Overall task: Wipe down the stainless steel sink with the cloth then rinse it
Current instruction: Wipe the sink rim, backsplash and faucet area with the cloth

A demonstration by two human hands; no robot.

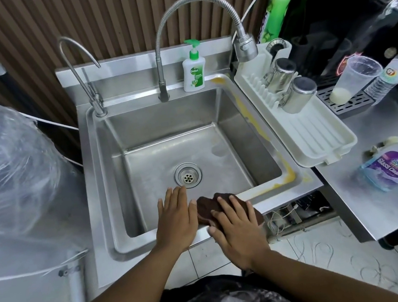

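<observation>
The right hand [240, 225] lies flat on the cloth [205, 208], fingers straight and slightly spread, pressing down on it and not bunching or pinching it. The cloth is a dark brown rag, crumpled, lying on the front rim of the sink [97, 166] towards the front-right corner. Its long axis runs roughly along that rim, and one end hangs just over the outer edge. The left hand [175, 219] sits just beside it on the left, also flat with fingers straight and holding nothing. Its palm is over the front rim and its fingertips reach out above the basin, close to the drain [188, 175]. Whether it bears on the steel I cannot tell.

What matters for the coming stroke is the yellow residue [252, 119]. It runs in a long streak along the right rim, from the front-right corner back to the back-right corner, so it lies to the right of the cloth and away from the person. The right hand is the nearer one and already has the cloth under it. In my judgement, the wipe would go right along the front rim, then turn up the right rim along the streak.

For the rinse, the flexible tap [244, 45] has its head swung past the back-right corner over the white drying rack [314, 133], not over the basin.
</observation>
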